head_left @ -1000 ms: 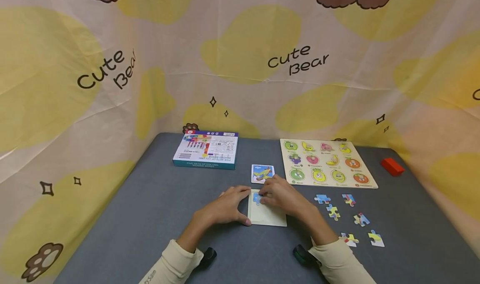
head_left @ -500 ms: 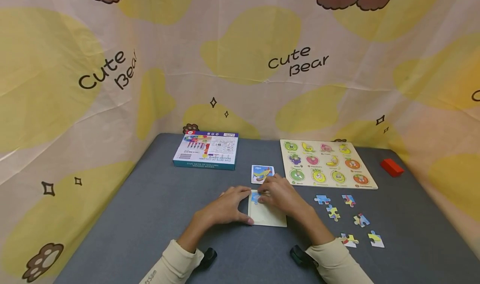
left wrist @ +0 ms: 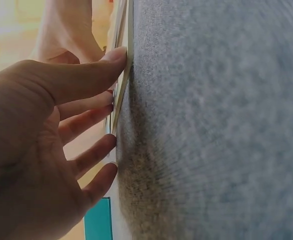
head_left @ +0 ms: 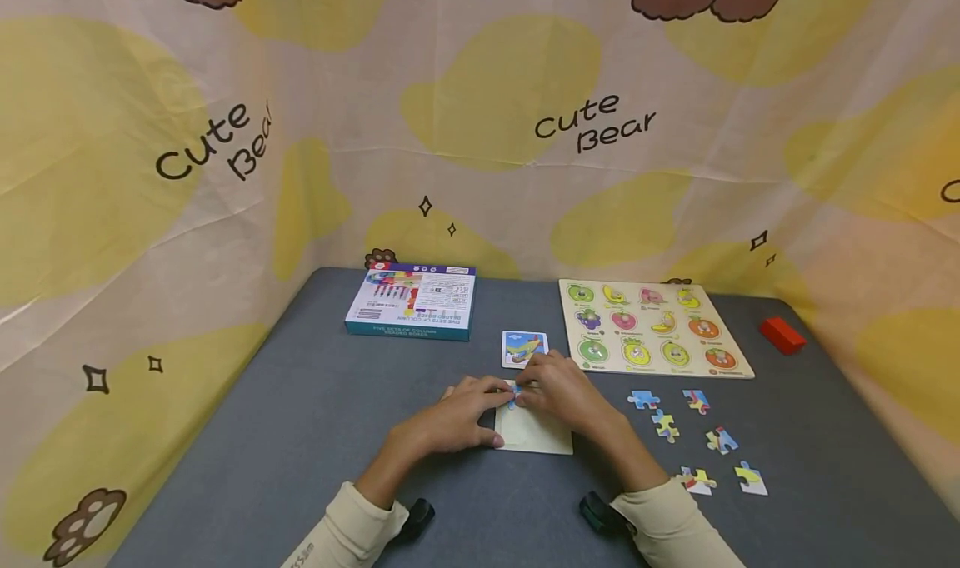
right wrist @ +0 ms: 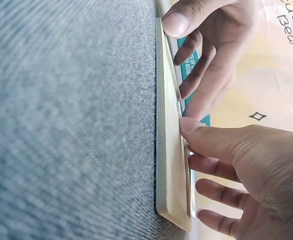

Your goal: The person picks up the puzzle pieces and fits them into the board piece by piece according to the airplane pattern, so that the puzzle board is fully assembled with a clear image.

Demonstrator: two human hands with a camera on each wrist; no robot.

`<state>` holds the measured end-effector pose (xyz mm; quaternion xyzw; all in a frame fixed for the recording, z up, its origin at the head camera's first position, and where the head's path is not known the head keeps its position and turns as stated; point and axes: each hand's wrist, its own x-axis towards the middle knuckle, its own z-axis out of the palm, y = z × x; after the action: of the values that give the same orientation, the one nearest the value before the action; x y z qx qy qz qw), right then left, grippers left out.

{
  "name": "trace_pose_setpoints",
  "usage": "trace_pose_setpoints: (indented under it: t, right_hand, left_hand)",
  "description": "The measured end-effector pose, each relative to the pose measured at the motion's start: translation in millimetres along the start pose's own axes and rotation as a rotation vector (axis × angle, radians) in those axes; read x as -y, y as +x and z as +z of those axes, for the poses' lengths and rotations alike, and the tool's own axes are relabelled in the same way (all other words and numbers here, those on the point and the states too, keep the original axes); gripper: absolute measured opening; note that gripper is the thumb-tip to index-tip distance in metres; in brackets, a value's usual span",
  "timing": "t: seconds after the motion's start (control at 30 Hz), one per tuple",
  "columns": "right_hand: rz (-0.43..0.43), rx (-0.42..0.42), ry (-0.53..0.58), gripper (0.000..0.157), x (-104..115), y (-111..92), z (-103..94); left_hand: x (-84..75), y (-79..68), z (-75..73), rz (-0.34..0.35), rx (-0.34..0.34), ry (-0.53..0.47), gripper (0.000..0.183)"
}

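Note:
A pale, shallow puzzle tray lies flat between the hands in the head view. My left hand spans its left edge. The thumb rests on the near corner, and the index finger reaches onto a blue puzzle piece near the far left corner. My right hand is bent over the tray's far side, its thumb and fingers at the piece beside the left index fingertip. The right fingers cover most of this spot. Just beyond the tray lies a small airplane picture card, partly behind the right hand.
Several loose puzzle pieces lie to the right of the tray. A fruit board lies behind them, with a red block at the far right. A flat toy box sits at the back left. Printed cloth surrounds the grey table.
My left index finger has moved inward from the tray's far left corner onto the blue piece. The right hand stays almost in the same place.

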<state>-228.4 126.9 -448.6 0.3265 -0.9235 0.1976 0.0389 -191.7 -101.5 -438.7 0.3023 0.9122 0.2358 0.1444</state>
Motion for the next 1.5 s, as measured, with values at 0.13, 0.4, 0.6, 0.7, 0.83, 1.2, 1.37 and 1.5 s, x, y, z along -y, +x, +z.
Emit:
trace_pose_setpoints:
  t: [0.13,0.4,0.6,0.7,0.83,1.2,1.37,1.5]
  right_hand:
    - [0.0,0.001,0.016,0.019,-0.2,-0.4,-0.5]
    - [-0.004,-0.023,0.059,0.02,-8.4,-12.9,-8.8]
    - [0.119,0.008,0.068,0.024,-19.3,-32.7,-22.6]
    - [0.167,0.01,0.052,0.027,-25.8,-44.1,-29.7]
    - [0.207,0.007,0.033,0.029,-35.7,-61.5,-39.1]
    - [0.268,-0.004,0.048,0.033,-72.1,-94.3,-61.6]
    - [0.283,0.003,0.07,0.035,-84.6,-100.3,-69.0]
    - [0.288,0.008,0.093,0.036,-93.8,-104.5,-73.2]
  left_hand:
    - [0.2,0.0,0.1,-0.006,0.009,0.006,0.069]
    - [-3.8,-2.4,-2.1,-0.012,0.003,0.007,0.078]
    - [-4.1,-3.3,-1.3,-0.015,-0.011,0.003,0.078]
    - [-4.4,-3.7,-1.3,-0.021,-0.014,-0.006,0.078]
    - [-4.8,-4.0,-1.8,-0.028,-0.011,-0.013,0.077]
    - [-4.6,-3.1,-2.4,-0.035,0.003,-0.018,0.077]
    - [-5.1,-3.0,-3.5,-0.031,-0.005,-0.022,0.077]
    - [-4.6,-3.6,-3.0,-0.025,-0.005,-0.031,0.077]
